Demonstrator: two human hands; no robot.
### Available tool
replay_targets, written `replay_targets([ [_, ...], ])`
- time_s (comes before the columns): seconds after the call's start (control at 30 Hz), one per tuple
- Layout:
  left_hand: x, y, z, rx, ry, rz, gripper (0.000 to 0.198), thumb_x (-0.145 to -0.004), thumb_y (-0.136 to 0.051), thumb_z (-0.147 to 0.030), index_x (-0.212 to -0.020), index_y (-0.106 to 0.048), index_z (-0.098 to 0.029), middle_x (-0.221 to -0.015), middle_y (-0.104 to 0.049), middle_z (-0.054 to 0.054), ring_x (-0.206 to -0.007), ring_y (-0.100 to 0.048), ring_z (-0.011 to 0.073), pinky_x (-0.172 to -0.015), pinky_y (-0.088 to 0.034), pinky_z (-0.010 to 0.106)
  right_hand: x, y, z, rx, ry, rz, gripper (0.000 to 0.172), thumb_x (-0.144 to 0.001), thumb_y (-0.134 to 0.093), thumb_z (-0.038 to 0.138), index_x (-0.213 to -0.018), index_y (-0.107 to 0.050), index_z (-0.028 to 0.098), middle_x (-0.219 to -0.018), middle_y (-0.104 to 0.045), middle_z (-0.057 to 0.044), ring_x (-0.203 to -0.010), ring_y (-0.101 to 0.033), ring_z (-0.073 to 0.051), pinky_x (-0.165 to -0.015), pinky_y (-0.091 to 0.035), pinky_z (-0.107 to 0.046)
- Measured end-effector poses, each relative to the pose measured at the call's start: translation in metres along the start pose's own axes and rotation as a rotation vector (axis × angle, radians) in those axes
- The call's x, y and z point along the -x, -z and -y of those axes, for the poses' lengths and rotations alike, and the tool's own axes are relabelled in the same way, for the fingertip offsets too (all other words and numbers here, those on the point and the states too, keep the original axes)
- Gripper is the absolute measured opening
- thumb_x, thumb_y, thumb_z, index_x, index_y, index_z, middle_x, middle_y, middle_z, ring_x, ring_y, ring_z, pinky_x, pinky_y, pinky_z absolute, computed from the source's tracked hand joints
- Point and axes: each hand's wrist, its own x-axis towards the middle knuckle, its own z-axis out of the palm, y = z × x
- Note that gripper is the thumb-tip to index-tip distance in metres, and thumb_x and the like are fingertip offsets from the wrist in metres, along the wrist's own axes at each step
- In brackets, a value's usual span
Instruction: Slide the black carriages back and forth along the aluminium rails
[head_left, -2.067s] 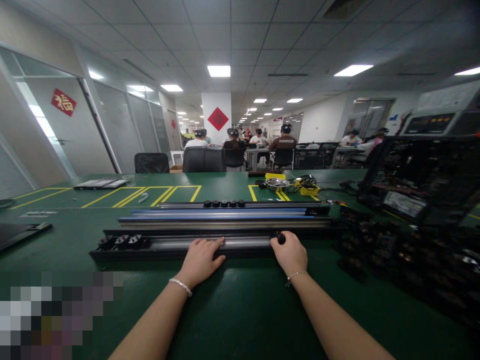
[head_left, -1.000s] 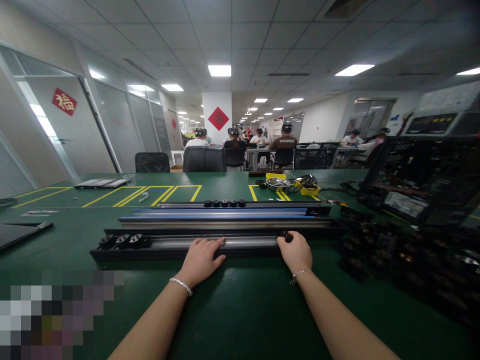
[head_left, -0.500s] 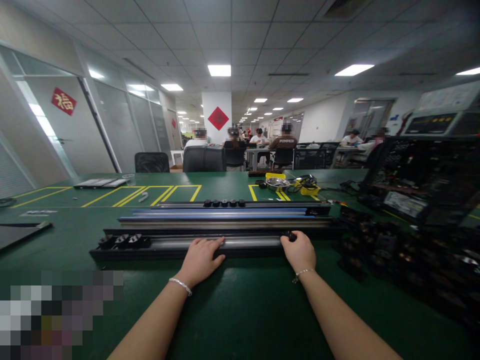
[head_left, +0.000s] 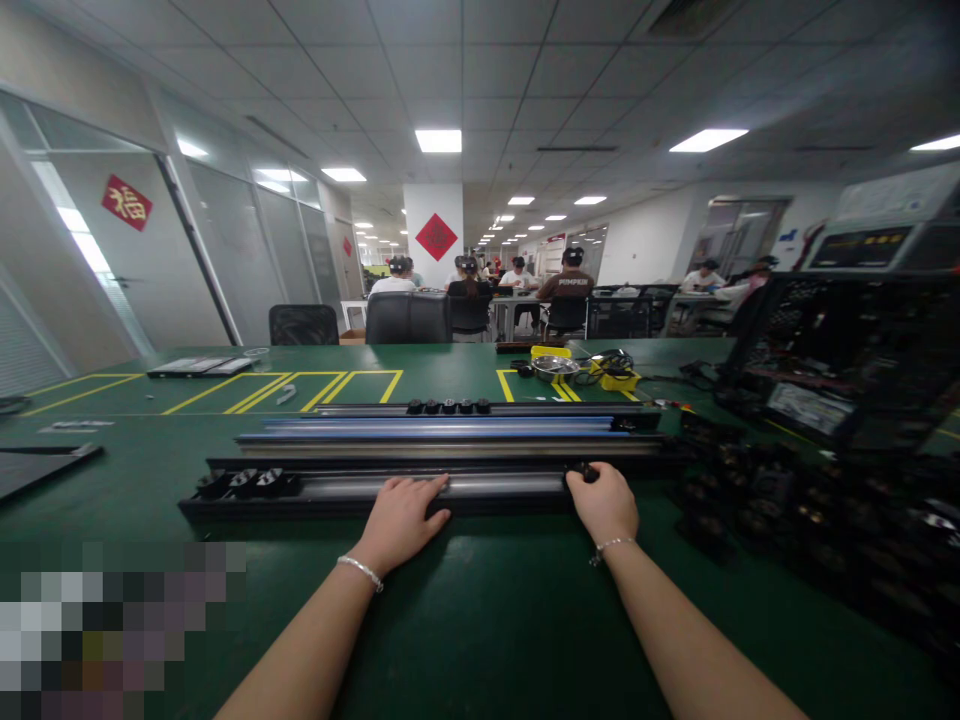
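My left hand (head_left: 403, 513) lies with fingers stretched on the nearest long rail (head_left: 501, 486), a dark base with a silvery channel along it. Toward that rail's right end, the thumb and fingers of my right hand (head_left: 606, 501) are closed around a small black block (head_left: 582, 470); the hand partly hides it. Several black blocks with light slotted tops (head_left: 244, 481) sit on the left end of the same rail. Behind it lies a second dark rail (head_left: 450, 448), then a rail with blue edges (head_left: 439, 427).
A farther rail carries several small black knobs (head_left: 448, 406). A heap of black parts (head_left: 787, 490) lies at the right, before an open equipment case (head_left: 817, 350). A metal bowl (head_left: 555, 368) and a yellow tray (head_left: 616, 378) stand farther back. People sit at far tables.
My right hand has shifted slightly to the right, and a little more of the black block shows. My left hand stays in place.
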Motion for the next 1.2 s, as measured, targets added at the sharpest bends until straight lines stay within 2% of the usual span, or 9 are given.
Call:
replay_targets([
  [0.23, 0.0, 0.0, 0.0, 0.011, -0.005, 0.0, 0.049, -0.081, -0.044, -0.043, -0.126, -0.044, -0.026, -0.112, -0.062, 0.004, -0.1, -0.053, 0.0207, -0.092, -0.03, 0.038, -0.007, 0.005, -0.009, -0.008, -0.026, -0.036, 0.036, -0.07, -0.044, 0.04, -0.093, -0.061, 0.017, -0.097, -0.06, -0.01, -0.086, -0.057, -0.023, -0.07, -0.042, -0.031],
  [0.5, 0.0, 0.001, 0.0, 0.017, -0.001, -0.004, 0.047, -0.082, -0.044, -0.042, -0.126, -0.045, -0.027, -0.111, -0.063, 0.004, -0.098, -0.054, 0.0203, -0.092, -0.03, 0.038, -0.027, 0.015, -0.04, 0.055, -0.1, 0.009, 0.043, -0.071, -0.04, 0.046, -0.092, -0.063, 0.016, -0.096, -0.061, -0.012, -0.08, -0.058, -0.024, -0.065, -0.044, -0.033],
  [0.77, 0.001, 0.004, -0.002, 0.03, -0.002, -0.017, 0.043, -0.087, -0.03, -0.046, -0.121, -0.05, -0.027, -0.107, -0.064, 0.004, -0.097, -0.055, 0.0192, -0.09, -0.032, 0.038, -0.044, 0.024, -0.063, 0.157, -0.069, 0.065, 0.042, -0.071, -0.038, 0.043, -0.091, -0.063, 0.015, -0.098, -0.061, -0.014, -0.088, -0.057, -0.026, -0.069, -0.044, -0.034],
  [1.0, 0.001, 0.002, 0.002, 0.078, 0.027, -0.054, 0.042, -0.088, -0.029, -0.044, -0.113, -0.057, -0.024, -0.108, -0.064, 0.003, -0.098, -0.056, 0.018, -0.089, -0.038, 0.035, -0.051, 0.033, -0.08, 0.271, -0.103, 0.031, 0.048, -0.071, -0.04, 0.043, -0.102, -0.061, 0.012, -0.106, -0.057, -0.017, -0.095, -0.054, -0.032, -0.074, -0.045, -0.041],
  [1.2, 0.001, 0.003, 0.007, 0.078, 0.085, -0.165, 0.037, -0.088, -0.031, -0.038, -0.101, -0.062, -0.024, -0.098, -0.067, 0.002, -0.091, -0.057, 0.0179, -0.088, -0.04, 0.034, -0.047, 0.038, -0.084, 0.302, -0.141, -0.08, 0.051, -0.072, -0.042, 0.039, -0.112, -0.054, 0.011, -0.106, -0.055, -0.019, -0.1, -0.05, -0.034, -0.076, -0.044, -0.046],
])
